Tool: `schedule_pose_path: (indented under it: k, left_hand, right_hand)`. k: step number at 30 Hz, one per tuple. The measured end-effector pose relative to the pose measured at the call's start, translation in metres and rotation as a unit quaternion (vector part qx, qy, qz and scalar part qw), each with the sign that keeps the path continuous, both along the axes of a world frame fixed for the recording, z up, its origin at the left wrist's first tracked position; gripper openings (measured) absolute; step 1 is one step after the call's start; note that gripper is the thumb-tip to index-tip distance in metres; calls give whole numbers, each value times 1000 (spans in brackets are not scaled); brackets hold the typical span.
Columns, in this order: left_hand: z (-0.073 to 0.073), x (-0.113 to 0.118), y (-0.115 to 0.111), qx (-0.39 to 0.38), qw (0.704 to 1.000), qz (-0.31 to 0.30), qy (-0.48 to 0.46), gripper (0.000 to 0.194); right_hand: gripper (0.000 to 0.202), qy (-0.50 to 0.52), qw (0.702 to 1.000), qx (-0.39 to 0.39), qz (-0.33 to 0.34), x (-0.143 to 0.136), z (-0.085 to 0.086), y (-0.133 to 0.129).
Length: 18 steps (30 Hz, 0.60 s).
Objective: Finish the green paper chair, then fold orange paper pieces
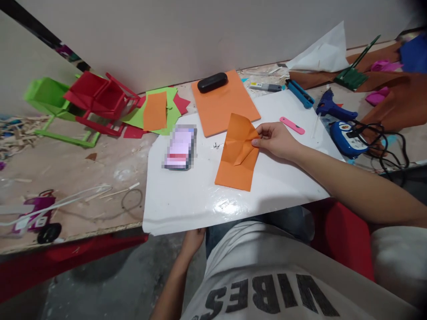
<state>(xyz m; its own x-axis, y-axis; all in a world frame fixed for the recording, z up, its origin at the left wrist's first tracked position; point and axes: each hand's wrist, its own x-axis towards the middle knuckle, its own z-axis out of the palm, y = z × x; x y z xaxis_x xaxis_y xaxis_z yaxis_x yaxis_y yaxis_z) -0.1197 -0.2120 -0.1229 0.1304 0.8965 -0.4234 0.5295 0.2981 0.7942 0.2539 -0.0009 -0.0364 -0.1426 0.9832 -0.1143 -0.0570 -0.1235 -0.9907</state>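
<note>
We count two small chairs [86, 95] at the upper left, one phone [180, 149] left of centre and one black case [212, 82] at top centre. Toward the right we find one glue gun [336, 109] and one pink cutter [292, 125]. Mid-frame we see one creased orange sheet [235, 146], one right hand [276, 138] and, lower, one left hand [193, 242].

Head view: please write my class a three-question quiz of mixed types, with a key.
1. Multiple choice. What does the right hand hold? A) phone B) creased orange paper C) pink cutter
2. True or false? The left hand rests on top of the white surface.
3. Short answer. What black thing lies on the large orange sheet?

Key: 1. B. 2. False; it shows below the near edge. 3. A black case.
</note>
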Motion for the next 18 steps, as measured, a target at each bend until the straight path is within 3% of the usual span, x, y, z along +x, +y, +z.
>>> schedule_pose_path:
  k: [2,4,5,7,9,11,14,18]
  left_hand:
    - [7,-2,-19,-22,999,9,-31,51]
    - [33,8,-30,-46,984,-2,-173,54]
    - [51,19,-30,-33,955,-2,-295,54]
    - [91,46,-21,-6,866,32,-499,55]
    - [125,77,-1,-27,809,90,-580,58]
    - [147,103,19,-39,770,147,-620,63]
    - [159,131,38,-35,737,189,-648,68]
    - [159,147,40,-26,717,193,-669,67]
  right_hand:
    - [35,-3,1000,9,5,-1,-1,1]
    - [33,-3,1000,15,8,-2,-4,2]
    - [31,-2,1000,18,6,-3,-5,2]
    - [29,2,1000,24,-3,-3,-9,3]
    - [29,2,999,37,-8,-2,-13,5]
    - [29,-12,998,56,-6,0,-15,7]
    - [29,-20,997,69,0,1,-18,11]
    - [32,-14,997,80,-3,3,-22,15]
